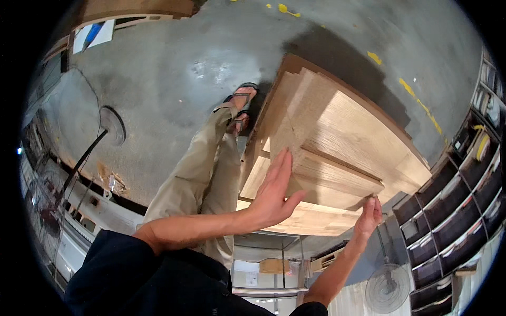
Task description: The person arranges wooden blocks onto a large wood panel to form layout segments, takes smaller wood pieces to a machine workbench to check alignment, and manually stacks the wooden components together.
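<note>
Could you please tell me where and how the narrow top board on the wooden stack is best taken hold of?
Probably by its two short ends, coming in from left and right: the top board is long and narrow and lies on the stack, so its ends look easiest to reach. The left hand and right hand are near them.
</note>
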### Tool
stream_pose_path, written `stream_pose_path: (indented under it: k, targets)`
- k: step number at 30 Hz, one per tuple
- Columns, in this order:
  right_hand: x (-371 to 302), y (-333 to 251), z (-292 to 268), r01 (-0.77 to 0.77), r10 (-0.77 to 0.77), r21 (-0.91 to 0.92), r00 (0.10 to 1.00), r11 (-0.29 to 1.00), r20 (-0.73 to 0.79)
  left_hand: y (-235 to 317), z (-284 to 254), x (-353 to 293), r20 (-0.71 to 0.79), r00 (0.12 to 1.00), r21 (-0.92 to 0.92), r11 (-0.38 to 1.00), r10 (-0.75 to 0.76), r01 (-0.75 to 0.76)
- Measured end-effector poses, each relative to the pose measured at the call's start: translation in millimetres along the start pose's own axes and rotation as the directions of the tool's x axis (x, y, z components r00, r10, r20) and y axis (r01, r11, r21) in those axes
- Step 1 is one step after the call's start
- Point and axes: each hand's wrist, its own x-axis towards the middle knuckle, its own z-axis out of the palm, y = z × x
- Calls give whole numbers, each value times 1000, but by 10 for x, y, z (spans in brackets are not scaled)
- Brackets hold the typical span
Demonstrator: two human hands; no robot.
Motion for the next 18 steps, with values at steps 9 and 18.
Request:
stream_pose_path:
  k: [9, 18]
  targets:
    - [-21, 149, 83, -31, 34, 19, 978, 999, -207, -69, 54, -42, -17, 999, 51, 998, 37, -36]
    - [-456, 192, 53, 32, -9, 92, 971, 995, -240, -4, -13, -280, -34, 993, 12, 994, 112, -111]
